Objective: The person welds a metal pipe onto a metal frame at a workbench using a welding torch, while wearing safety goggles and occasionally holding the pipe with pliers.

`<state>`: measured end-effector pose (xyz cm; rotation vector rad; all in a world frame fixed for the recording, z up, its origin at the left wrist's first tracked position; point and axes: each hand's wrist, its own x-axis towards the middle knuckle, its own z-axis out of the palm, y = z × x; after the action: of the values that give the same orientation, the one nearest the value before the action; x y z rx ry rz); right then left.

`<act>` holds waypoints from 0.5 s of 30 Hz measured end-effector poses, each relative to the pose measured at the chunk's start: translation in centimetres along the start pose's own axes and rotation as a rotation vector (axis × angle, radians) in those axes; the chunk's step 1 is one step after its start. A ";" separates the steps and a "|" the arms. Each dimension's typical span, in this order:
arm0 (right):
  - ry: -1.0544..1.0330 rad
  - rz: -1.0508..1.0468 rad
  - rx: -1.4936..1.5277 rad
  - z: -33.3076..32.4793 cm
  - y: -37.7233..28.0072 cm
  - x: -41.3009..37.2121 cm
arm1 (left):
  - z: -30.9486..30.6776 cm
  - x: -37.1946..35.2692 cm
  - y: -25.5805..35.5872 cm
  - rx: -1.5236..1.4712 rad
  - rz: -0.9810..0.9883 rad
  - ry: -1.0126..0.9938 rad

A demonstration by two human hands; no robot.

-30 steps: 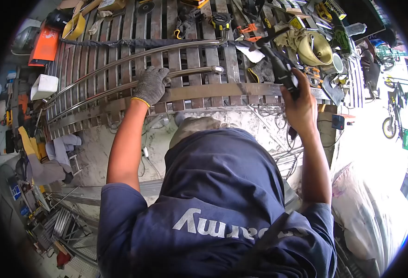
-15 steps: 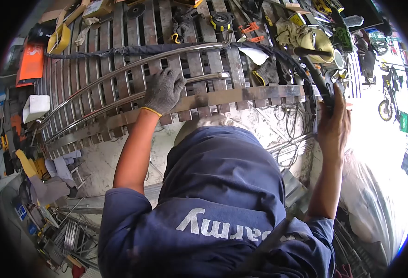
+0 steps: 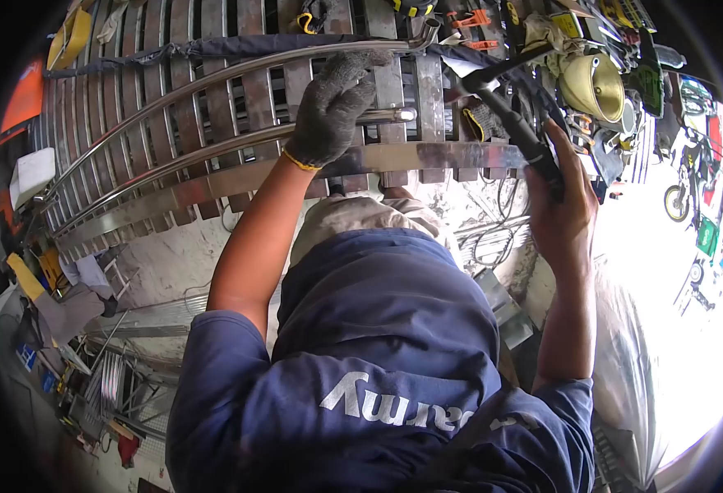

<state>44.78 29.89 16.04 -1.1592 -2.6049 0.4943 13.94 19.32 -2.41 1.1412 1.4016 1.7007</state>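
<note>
My left hand [image 3: 332, 107], in a grey knit glove with a yellow cuff, lies across two shiny metal tubes on the slatted metal bench. Its fingers curl over the upper bent tube [image 3: 238, 70], near the upturned end. The lower tube [image 3: 213, 160] passes beneath the palm, its end showing to the right. My bare right hand [image 3: 565, 201] is closed round the handle of a black TIG welding torch [image 3: 513, 123]. The torch head is tilted toward the tube ends, apart from them. Part of the grip is hidden behind the fingers.
A black sheathed cable [image 3: 156, 56] runs along the bench [image 3: 460, 156] behind the tubes. Orange clamps [image 3: 470, 18], a loose glove [image 3: 480, 123] and a yellowish round container [image 3: 593, 86] are at the back right. A white block [image 3: 32, 177] stands at the left.
My left hand has moved right and up, from the lower tube to the upper one. My right hand has swung the torch leftward, toward the tube ends. The head view has shifted.
</note>
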 end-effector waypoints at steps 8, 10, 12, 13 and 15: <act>-0.152 -0.052 0.104 2.7 0.9 4.5 | -1.1 1.1 -1.0 0.034 0.167 -0.177; -0.171 -0.039 0.105 3.1 1.2 4.6 | -1.1 1.0 -1.3 0.042 0.164 -0.208; -0.171 -0.034 0.109 3.7 1.4 4.4 | -1.0 0.7 -1.7 0.030 0.130 -0.222; -0.161 -0.037 0.112 4.1 1.5 4.2 | -1.0 0.5 -1.9 0.028 0.135 -0.221; -0.146 -0.043 0.116 4.8 1.5 3.8 | -1.0 0.5 -1.9 0.024 0.148 -0.224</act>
<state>41.57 32.74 11.41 -1.0651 -2.6753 0.7355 12.77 19.81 -4.22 1.4315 1.2276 1.6013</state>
